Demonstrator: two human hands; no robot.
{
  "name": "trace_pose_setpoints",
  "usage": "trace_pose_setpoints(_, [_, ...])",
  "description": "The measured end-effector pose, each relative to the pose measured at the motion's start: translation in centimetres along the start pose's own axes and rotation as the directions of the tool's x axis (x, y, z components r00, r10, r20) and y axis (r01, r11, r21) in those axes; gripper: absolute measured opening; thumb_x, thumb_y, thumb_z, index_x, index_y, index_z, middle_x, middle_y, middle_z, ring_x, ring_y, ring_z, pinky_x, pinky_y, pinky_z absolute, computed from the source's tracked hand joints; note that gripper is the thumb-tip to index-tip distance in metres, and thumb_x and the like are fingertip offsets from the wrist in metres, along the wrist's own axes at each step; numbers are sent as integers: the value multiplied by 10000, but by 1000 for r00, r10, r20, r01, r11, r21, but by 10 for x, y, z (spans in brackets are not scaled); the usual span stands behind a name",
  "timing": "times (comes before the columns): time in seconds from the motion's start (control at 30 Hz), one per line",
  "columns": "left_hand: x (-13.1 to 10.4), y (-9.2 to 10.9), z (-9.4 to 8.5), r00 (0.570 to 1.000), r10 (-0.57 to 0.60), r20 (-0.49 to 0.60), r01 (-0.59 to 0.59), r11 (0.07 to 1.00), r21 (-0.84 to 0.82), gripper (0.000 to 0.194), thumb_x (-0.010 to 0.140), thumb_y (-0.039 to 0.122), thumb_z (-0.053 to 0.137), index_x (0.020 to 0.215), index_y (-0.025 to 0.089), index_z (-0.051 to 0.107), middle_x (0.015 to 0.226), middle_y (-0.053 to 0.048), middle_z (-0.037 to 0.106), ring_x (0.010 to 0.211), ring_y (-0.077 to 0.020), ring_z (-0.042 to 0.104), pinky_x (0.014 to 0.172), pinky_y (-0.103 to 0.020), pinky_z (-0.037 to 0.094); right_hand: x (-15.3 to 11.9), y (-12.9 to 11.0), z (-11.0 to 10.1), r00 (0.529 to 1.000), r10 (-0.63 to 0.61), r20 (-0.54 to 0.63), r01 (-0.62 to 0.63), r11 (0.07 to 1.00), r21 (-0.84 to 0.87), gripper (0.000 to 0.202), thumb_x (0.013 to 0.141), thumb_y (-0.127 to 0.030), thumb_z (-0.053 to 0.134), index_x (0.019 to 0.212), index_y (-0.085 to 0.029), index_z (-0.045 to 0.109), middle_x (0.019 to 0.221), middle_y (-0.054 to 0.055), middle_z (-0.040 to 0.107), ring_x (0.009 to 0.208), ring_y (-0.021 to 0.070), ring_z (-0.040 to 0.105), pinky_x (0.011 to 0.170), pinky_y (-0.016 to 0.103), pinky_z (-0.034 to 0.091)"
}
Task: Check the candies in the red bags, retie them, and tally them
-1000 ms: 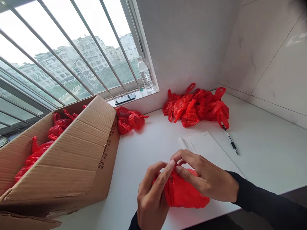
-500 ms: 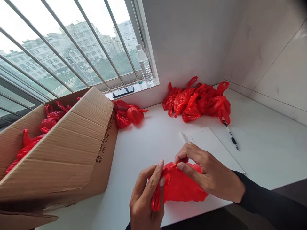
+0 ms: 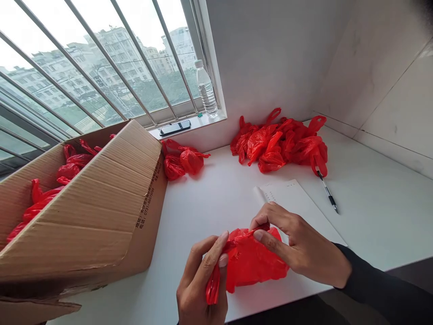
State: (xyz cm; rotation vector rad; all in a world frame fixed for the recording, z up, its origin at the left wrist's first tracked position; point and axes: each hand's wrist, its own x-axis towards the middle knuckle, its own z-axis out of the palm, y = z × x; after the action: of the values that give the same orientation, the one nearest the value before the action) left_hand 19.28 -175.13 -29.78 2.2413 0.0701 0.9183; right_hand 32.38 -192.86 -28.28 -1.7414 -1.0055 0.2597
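A thin red plastic bag (image 3: 255, 262) is stretched between my two hands near the table's front edge. My left hand (image 3: 204, 277) is closed on its left end, and a folded red strip hangs down between the fingers. With thumb and forefinger, my right hand (image 3: 284, 237) pinches the bag's upper edge on the right. The bag's body droops below and behind this gathered edge. Whether anything lies inside it, I cannot tell. Just beyond the right hand is a white paper sheet (image 3: 301, 198) with handwriting and a curled left edge.
A cardboard box (image 3: 111, 203) holding red bags stands at left. Two knotted red bags (image 3: 191, 161) sit beside it. A heap of red bags (image 3: 270, 142) lies against the wall, near a pen (image 3: 329, 194). A phone (image 3: 175, 128) and water bottle (image 3: 207, 92) occupy the windowsill.
My hands have moved slightly apart, drawing the bag's upper edge into a longer twisted strand. The left hand shifted a little left and down, the right a little right.
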Motion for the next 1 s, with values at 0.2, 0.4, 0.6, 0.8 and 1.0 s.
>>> trace_pose_setpoints(0.2, [-1, 0, 0, 1000, -12, -1, 12, 1000, -7, 425, 962, 82, 541, 1298, 292, 695, 1142, -54, 659, 963, -169, 661, 814, -253, 510, -1, -1, 0, 1000, 14, 2, -14, 1000, 11, 81, 1019, -232, 532, 1002, -229, 611, 972, 20, 633, 943, 168, 577, 826, 322, 460])
trace_pose_setpoints(0.4, [-2, 1, 2, 999, -34, -40, 33, 999, -9, 361, 972, 134, 562, 1254, 294, 721, 1123, -46, 667, 951, -168, 666, 786, -248, 516, 0, -1, 0, 999, 41, 10, -41, 999, 33, 74, 1019, -252, 542, 1001, -238, 612, 970, 0, 623, 948, 152, 576, 840, 305, 449])
trace_pose_setpoints(0.6, [-1, 2, 3, 996, -38, -74, 36, 999, -27, 304, 990, 214, 566, 1226, 294, 740, 1084, -53, 680, 910, -176, 671, 743, -258, 521, -1, -1, 2, 998, 63, 9, -63, 997, 53, 61, 1014, -250, 551, 999, -247, 610, 976, -16, 620, 952, 138, 573, 849, 293, 441])
trace_pose_setpoints(0.8, [-1, 1, 4, 997, -40, -71, 37, 998, -42, 306, 989, 211, 568, 1229, 300, 736, 1089, -47, 676, 916, -168, 669, 740, -249, 513, -1, 0, 3, 997, 79, 8, -79, 995, 62, 64, 1013, -263, 556, 999, -251, 617, 982, -18, 621, 954, 136, 578, 857, 290, 440])
trace_pose_setpoints(1.0, [-1, 1, 8, 991, -34, -128, 30, 999, -35, 264, 998, 262, 557, 1166, 299, 757, 1055, -41, 671, 873, -166, 667, 724, -260, 508, -1, -2, 4, 995, 101, 14, -102, 992, 68, 88, 1021, -298, 544, 984, -251, 609, 964, -12, 608, 936, 143, 579, 838, 294, 439])
